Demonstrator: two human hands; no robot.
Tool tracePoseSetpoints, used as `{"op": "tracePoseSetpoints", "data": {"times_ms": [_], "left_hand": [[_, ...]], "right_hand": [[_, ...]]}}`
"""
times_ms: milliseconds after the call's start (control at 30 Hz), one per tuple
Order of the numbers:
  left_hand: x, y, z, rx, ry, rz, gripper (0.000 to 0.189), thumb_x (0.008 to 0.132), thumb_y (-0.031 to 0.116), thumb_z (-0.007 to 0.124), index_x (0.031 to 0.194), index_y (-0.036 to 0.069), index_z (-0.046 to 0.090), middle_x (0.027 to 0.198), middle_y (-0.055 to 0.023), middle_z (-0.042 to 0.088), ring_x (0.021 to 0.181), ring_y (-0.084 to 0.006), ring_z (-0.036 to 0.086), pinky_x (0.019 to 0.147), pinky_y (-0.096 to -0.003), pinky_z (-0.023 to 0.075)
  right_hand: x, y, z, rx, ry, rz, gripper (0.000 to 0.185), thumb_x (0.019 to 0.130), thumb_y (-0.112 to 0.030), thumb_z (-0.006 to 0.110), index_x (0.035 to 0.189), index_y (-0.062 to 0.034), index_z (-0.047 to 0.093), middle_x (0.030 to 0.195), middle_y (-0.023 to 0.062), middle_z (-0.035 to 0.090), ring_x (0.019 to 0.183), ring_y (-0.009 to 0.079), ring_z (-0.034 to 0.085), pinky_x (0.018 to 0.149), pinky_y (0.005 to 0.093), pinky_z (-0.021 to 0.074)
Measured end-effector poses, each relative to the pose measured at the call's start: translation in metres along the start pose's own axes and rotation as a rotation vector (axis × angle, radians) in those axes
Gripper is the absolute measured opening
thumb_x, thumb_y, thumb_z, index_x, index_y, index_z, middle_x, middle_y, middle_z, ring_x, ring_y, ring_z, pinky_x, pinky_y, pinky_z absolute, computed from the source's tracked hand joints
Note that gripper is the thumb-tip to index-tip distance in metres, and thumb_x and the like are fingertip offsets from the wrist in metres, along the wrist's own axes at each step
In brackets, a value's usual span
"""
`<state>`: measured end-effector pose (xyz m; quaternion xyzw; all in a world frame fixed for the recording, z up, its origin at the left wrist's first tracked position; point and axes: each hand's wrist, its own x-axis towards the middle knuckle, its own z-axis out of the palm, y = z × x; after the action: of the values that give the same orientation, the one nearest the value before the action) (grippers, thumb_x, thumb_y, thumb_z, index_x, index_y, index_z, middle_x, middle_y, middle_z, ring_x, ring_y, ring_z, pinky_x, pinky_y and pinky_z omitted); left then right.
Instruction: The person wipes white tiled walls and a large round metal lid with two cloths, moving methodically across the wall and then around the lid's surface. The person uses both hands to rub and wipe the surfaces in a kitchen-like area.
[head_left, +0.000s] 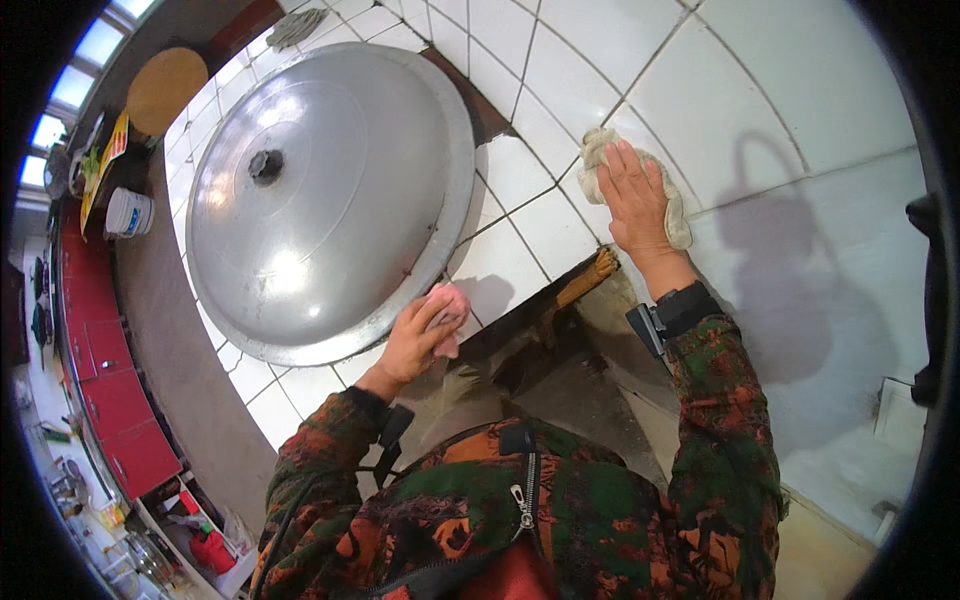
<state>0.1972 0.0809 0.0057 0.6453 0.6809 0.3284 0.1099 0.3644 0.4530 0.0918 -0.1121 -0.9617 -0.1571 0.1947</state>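
Note:
My right hand (634, 199) lies flat over a pale cloth (679, 217), pressing it against the white wall tiles (577, 67). The cloth sticks out past my fingertips and beside my wrist. Held in my left hand (411, 336) is a crumpled pink cloth (450, 304), close to the near rim of a large domed metal lid (330, 217). That lid has a dark knob (265, 166) and rests on the white tiled stove top (499, 255). What lies beneath the lid is hidden.
A grey cloth (296, 28) lies at the far edge of the tiled top. Below its near edge is a wooden-looking piece (589, 277). Across the floor at left stand red cabinets (124, 409), a white bucket (129, 213) and a round board (166, 90).

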Motion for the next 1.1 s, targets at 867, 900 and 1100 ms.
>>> {"op": "tracePoseSetpoints", "data": {"times_ms": [867, 900, 1100], "left_hand": [[-0.3, -0.069, -0.004, 0.605, 0.425, -1.268, 0.058, 0.094, 0.024, 0.057, 0.145, 0.011, 0.034, 0.144, -0.0184, 0.037, 0.129, -0.0375, 0.041, 0.105, -0.0433, 0.035], [-0.3, -0.069, -0.004, 0.57, 0.418, -1.327, 0.061, 0.095, 0.025, 0.057, 0.148, 0.012, 0.031, 0.146, -0.0191, 0.035, 0.131, -0.0378, 0.039, 0.107, -0.0432, 0.0332], [-0.309, -0.07, -0.004, 0.646, 0.361, -1.137, 0.068, 0.096, 0.027, 0.054, 0.153, 0.012, 0.019, 0.15, -0.0235, 0.028, 0.132, -0.0421, 0.033, 0.11, -0.0455, 0.0267]], "right_hand": [[-0.083, -0.167, 0.084, 0.658, -0.254, -0.021, 0.036, 0.085, -0.006, 0.048, 0.12, -0.0036, 0.057, 0.133, 0.0206, 0.052, 0.131, 0.0352, 0.044, 0.106, 0.0483, 0.0317], [-0.077, -0.153, 0.094, 0.629, -0.22, 0.068, 0.036, 0.085, -0.005, 0.049, 0.12, -0.0031, 0.057, 0.135, 0.0204, 0.052, 0.132, 0.0354, 0.043, 0.107, 0.0481, 0.0314], [-0.033, -0.127, 0.152, 0.45, -0.18, 0.472, 0.051, 0.088, -0.007, 0.054, 0.138, -0.0039, 0.04, 0.152, 0.0209, 0.03, 0.143, 0.0356, 0.026, 0.112, 0.0529, 0.0225]]}}
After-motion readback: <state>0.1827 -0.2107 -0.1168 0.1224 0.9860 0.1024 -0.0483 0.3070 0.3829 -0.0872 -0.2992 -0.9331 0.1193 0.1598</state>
